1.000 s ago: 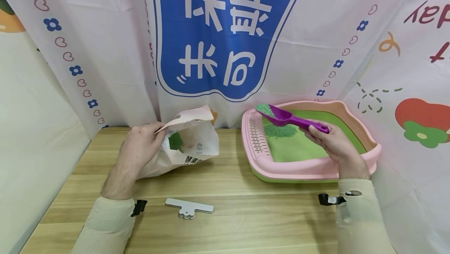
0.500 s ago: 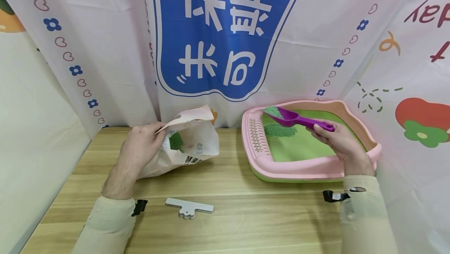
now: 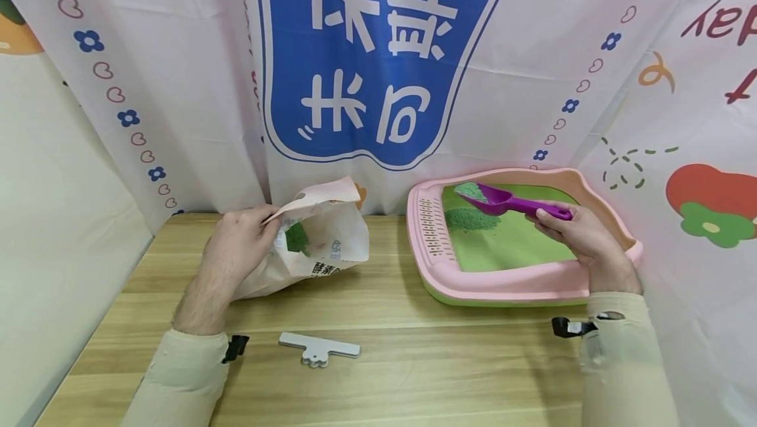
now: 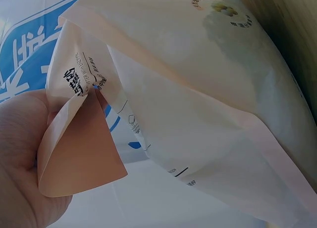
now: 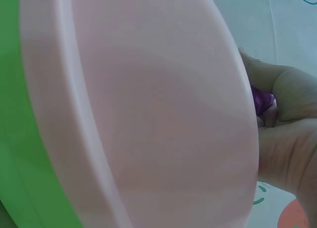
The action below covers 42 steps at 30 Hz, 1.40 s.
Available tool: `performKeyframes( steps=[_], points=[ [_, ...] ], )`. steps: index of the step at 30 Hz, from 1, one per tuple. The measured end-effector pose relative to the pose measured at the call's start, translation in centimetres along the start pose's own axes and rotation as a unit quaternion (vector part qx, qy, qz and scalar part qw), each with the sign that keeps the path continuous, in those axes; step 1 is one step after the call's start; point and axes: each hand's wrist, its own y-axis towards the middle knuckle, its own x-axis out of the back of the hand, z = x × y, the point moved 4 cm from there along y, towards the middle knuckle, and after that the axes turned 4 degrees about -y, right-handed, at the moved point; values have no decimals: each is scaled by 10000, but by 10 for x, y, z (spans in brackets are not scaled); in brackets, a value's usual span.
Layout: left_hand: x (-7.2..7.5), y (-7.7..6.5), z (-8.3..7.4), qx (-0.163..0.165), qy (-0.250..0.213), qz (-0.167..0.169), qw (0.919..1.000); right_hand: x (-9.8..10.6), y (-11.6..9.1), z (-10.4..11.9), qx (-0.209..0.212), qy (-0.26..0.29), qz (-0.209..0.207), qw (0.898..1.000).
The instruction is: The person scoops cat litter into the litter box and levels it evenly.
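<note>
- Currently, the right grip (image 3: 576, 230) holds the handle of a purple plastic scoop (image 3: 503, 202); its bowl, loaded with pale green granules (image 3: 471, 192), sits over a pink-rimmed green plastic tray (image 3: 508, 284).
- Left grip (image 3: 236, 243) pinches the edge of a white printed paper bag (image 3: 351, 236), mouth gaping; darker green granules (image 3: 296, 238) show inside.
- Small green granule heap (image 3: 473, 220) lies on the tray floor, left side, under the scoop.
- Grey flat clip (image 3: 319, 347) rests on the wooden tabletop (image 3: 414, 374), apart from the bag.
- Right wrist view: tray wall hides most of the scoop; height above the floor cannot be told.
- Judgement, technique: lower the bowl well inside the rim, then roll the wrist slowly; a fast tip could scatter granules.
- Spread suggestion: pour beside the heap, since the floor further right looks bare.
</note>
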Motion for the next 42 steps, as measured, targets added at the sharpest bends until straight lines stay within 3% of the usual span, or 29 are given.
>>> performKeyframes(
  steps=[15,28,32,37,42],
  points=[
    [-1,1,0,-8,8,-3,10000,13,-6,2,-262,-866,-261,9956],
    [-1,2,0,-98,42,-36,9999,19,-5,1,-581,-1972,-427,9777],
    [-1,2,0,-44,37,4,10000,20,-6,2,-584,-2568,-451,9637],
    [-1,1,0,-3,31,37,10000,19,-6,3,-487,-3473,-504,9351],
    [-1,1,0,0,33,44,10000,19,-6,3,-481,-3777,-571,9229]
  ],
)
